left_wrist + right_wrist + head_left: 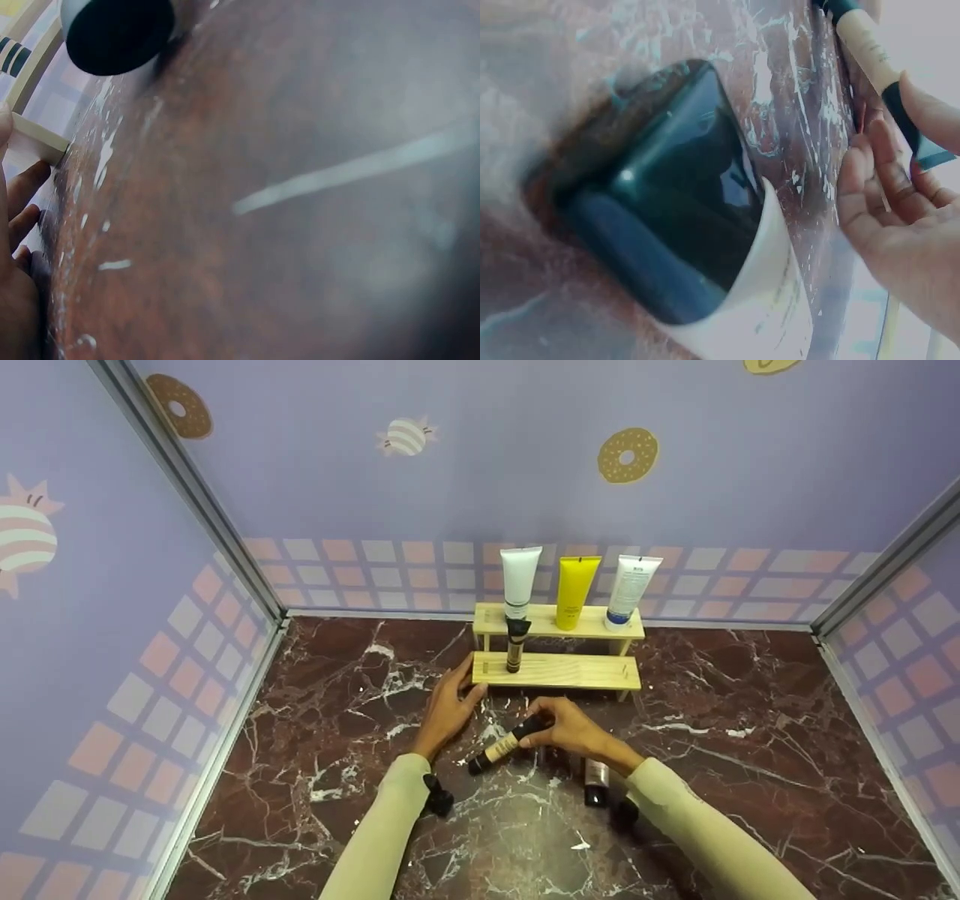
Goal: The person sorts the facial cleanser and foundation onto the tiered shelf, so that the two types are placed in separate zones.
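While pinching the dark end of a slim beige tube (pixel 501 747), right hand (pixel 571 727) sits low on the marble top (pixel 750 750), fingers curled round it. Tube: narrow cylinder, beige body, black cap at near-left end, lying flat and angled near-left to far-right, just in front of the wooden rack (pixel 556 670). Faint print on the body in the right wrist view (pixel 866 45), unreadable.

Left hand (pixel 447 709): fingers straight, tips touching the left end of the rack's lower step, gripping nothing.

Just right of and nearer than the right hand: a second tube (pixel 597 781), pale body with wide glossy black cap, flat on the marble; small text on it, too blurred to read.

Rack: two-step, light unfinished wood, slotted. Lower step holds one slim dark tube (pixel 514 646) with banded markings, upright. Upper step holds three soft squeeze tubes standing cap-down: white (pixel 519 582) at left, yellow (pixel 575 592) in the middle, white with blue print (pixel 629 591) at right. Print not legible.

Top: polished dark red marble, white veining. Walls: lilac panels with donut and striped-candy shapes, pink-white checker band along the base.
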`<state>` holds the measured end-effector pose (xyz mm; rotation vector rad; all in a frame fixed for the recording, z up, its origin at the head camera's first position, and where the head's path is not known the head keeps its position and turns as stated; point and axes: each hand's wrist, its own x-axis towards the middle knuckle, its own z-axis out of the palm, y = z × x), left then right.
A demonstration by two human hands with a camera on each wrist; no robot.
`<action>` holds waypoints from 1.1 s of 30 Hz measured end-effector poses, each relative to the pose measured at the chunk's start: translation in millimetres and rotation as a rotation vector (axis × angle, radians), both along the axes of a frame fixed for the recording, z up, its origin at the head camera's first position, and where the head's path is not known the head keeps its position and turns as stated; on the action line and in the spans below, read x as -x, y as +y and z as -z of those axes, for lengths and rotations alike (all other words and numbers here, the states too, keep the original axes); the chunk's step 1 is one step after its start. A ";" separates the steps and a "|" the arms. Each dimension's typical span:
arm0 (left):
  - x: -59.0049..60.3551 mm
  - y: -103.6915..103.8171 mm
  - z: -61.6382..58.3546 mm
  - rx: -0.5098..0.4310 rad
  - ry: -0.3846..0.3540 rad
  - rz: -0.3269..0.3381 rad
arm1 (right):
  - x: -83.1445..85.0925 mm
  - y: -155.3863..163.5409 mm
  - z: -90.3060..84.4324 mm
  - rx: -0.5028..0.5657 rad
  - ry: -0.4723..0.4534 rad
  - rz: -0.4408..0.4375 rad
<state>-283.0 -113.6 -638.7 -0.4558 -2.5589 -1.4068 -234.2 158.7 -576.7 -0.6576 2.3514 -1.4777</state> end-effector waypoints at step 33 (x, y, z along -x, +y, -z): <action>-1.2 0.7 -0.3 0.020 -0.031 -0.039 | 14.0 51.6 -44.1 0.256 0.050 0.346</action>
